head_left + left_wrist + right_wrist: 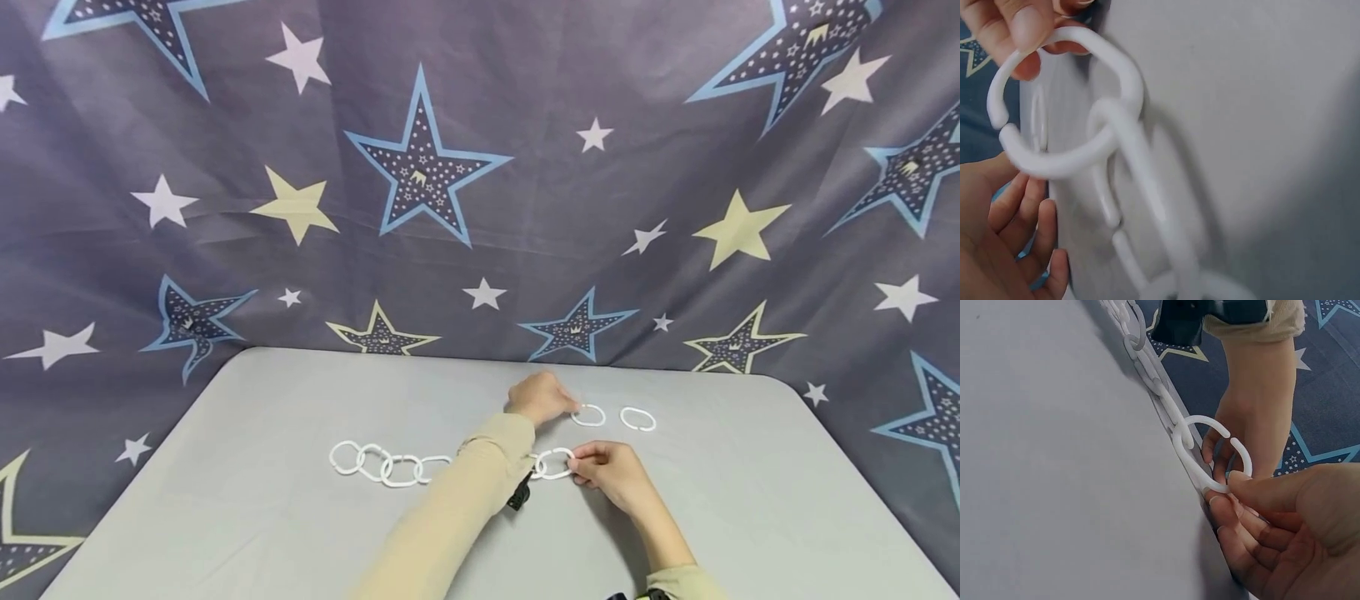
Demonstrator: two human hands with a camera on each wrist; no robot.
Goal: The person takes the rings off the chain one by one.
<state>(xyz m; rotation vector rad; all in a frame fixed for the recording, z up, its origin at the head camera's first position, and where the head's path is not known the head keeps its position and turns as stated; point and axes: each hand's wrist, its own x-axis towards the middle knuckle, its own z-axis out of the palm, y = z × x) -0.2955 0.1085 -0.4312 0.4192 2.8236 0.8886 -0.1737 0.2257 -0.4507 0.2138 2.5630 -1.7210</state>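
Observation:
A chain of several white plastic links (402, 482) lies across the grey table, its middle hidden under my left forearm. With thumb and fingertips, my right hand (617, 477) pinches the link at the chain's right end (1194, 465), which is tilted up and has a small gap in its ring. My left hand (542, 398) reaches over the chain to a loose white link (603, 415). Its thumb and forefinger are at that link's left end, with the other fingers loosely bent. In the left wrist view, the chain's end link partly covers those fingertips.
Another loose white link (637, 427) lies to the right, near the far side of the grey table (225, 500). Behind the table hangs a dark curtain (525, 217) with a star pattern. My left arm crosses above the chain.

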